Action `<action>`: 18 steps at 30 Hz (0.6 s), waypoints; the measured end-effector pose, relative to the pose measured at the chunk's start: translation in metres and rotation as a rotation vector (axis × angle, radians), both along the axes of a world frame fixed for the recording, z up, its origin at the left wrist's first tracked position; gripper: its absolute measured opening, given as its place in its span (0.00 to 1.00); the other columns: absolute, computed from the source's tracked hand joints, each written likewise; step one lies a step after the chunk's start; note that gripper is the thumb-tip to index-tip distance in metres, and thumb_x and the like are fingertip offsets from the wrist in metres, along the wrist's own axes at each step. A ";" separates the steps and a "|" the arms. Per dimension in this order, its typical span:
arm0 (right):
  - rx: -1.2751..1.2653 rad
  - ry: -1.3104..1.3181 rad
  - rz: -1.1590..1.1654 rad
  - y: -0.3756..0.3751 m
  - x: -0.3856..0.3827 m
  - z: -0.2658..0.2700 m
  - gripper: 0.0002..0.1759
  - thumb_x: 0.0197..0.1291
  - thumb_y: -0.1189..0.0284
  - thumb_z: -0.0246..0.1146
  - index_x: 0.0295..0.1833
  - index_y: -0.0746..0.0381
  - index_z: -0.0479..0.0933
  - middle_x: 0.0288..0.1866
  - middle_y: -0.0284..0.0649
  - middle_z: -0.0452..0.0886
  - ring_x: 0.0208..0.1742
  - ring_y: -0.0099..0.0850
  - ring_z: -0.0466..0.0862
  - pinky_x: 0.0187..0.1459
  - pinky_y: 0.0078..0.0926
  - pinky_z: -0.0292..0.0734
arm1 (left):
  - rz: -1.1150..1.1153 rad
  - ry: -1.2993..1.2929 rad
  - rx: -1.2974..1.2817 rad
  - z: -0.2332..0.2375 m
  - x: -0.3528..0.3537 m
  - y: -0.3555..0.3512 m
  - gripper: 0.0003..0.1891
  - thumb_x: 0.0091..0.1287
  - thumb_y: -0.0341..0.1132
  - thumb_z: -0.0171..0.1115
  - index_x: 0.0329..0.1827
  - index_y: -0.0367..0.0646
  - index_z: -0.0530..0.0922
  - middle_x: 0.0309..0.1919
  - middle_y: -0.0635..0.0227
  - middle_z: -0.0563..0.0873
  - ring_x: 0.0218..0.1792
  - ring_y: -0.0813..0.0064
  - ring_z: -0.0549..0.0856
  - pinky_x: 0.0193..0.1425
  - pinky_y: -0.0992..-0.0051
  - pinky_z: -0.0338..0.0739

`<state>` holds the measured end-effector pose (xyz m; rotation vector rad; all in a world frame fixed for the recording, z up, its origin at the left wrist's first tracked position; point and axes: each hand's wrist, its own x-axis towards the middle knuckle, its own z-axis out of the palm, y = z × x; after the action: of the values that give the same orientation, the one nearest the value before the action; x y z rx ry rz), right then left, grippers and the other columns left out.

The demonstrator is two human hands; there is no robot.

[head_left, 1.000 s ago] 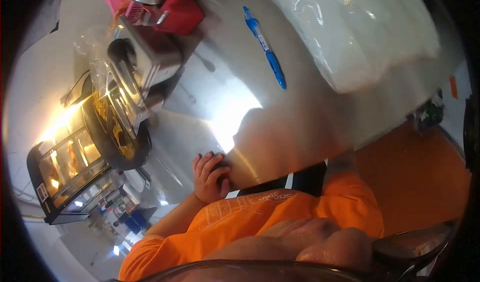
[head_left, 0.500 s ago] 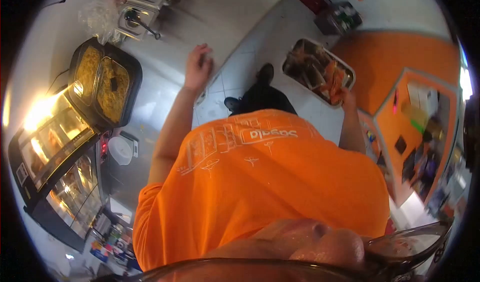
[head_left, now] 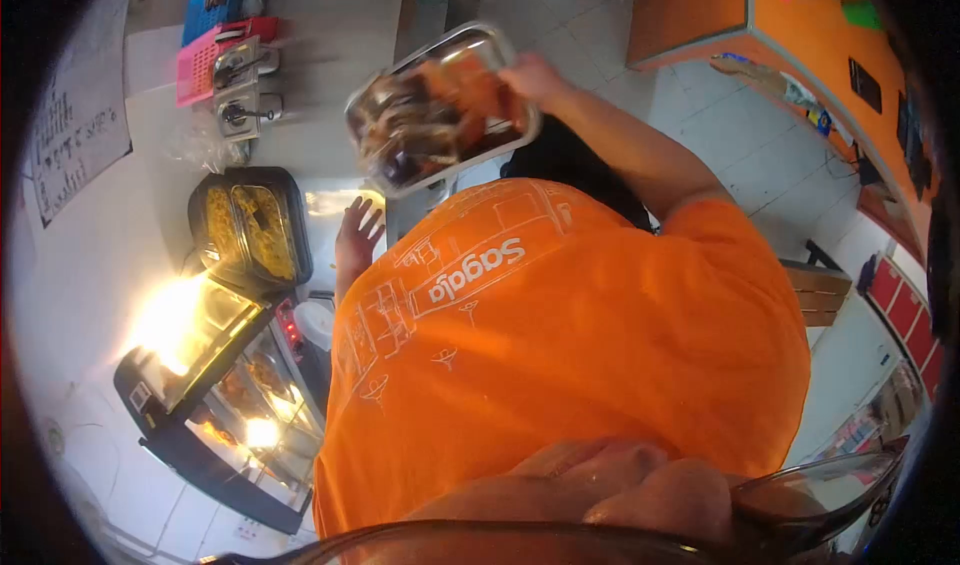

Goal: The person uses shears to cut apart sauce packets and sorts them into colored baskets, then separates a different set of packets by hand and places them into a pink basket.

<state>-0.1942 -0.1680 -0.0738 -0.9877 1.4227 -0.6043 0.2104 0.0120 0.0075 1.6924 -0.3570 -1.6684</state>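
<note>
My right hand (head_left: 535, 80) grips the rim of a rectangular metal tray (head_left: 438, 187) at its right end. Inside the tray lie dark brown pieces and orange-red pieces (head_left: 470, 85), which I cannot identify. The tray is in the air over the edge of the counter, slightly blurred. Below its left end, my left hand (head_left: 360, 233) has its fingers spread and holds nothing. It is near a black two-part container (head_left: 300, 240) of yellow food, apart from it.
A lit glass display cabinet (head_left: 225, 405) stands at the left, by a white round dish (head_left: 315, 320). Metal pans with utensils (head_left: 240, 115), a pink basket (head_left: 197, 70) and a plastic bag (head_left: 195, 145) line the grey counter (head_left: 340, 95). An orange counter (head_left: 690, 15) is at upper right.
My body has turned toward the left counter. The tray in my right hand has swung from the right side up and leftward to the counter. My left hand appears lower, fingers spread.
</note>
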 end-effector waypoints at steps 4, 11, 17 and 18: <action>0.005 -0.044 0.089 0.003 0.130 -0.050 0.24 0.56 0.53 0.65 0.44 0.64 0.84 0.37 0.50 0.85 0.40 0.41 0.85 0.44 0.38 0.77 | 0.086 -0.062 0.020 -0.011 0.015 0.006 0.26 0.77 0.47 0.45 0.72 0.43 0.62 0.68 0.61 0.70 0.64 0.55 0.74 0.67 0.49 0.70; 0.012 -0.704 0.302 -0.024 0.178 -0.034 0.24 0.66 0.56 0.60 0.60 0.62 0.78 0.52 0.42 0.82 0.53 0.32 0.80 0.54 0.30 0.73 | -0.175 -0.474 -0.151 -0.053 0.062 0.025 0.21 0.74 0.40 0.53 0.65 0.39 0.69 0.59 0.58 0.76 0.57 0.54 0.79 0.61 0.57 0.77; 0.065 -0.435 0.378 -0.046 0.127 0.001 0.31 0.70 0.58 0.58 0.71 0.63 0.65 0.62 0.41 0.77 0.57 0.35 0.80 0.57 0.32 0.76 | 0.524 -0.053 -0.133 -0.026 0.025 0.025 0.27 0.75 0.37 0.50 0.73 0.35 0.57 0.62 0.53 0.74 0.57 0.57 0.81 0.61 0.62 0.79; 0.082 -0.375 0.381 -0.054 0.132 -0.002 0.32 0.69 0.58 0.59 0.72 0.65 0.64 0.61 0.42 0.77 0.56 0.34 0.80 0.56 0.32 0.76 | 0.571 -0.034 -0.134 -0.025 0.021 0.023 0.28 0.75 0.37 0.50 0.73 0.35 0.56 0.61 0.53 0.75 0.57 0.58 0.81 0.61 0.63 0.79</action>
<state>-0.0617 -0.2217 -0.0763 -0.9876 0.8922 -0.4173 0.2317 0.0353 -0.0173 1.5373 0.0087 -1.1697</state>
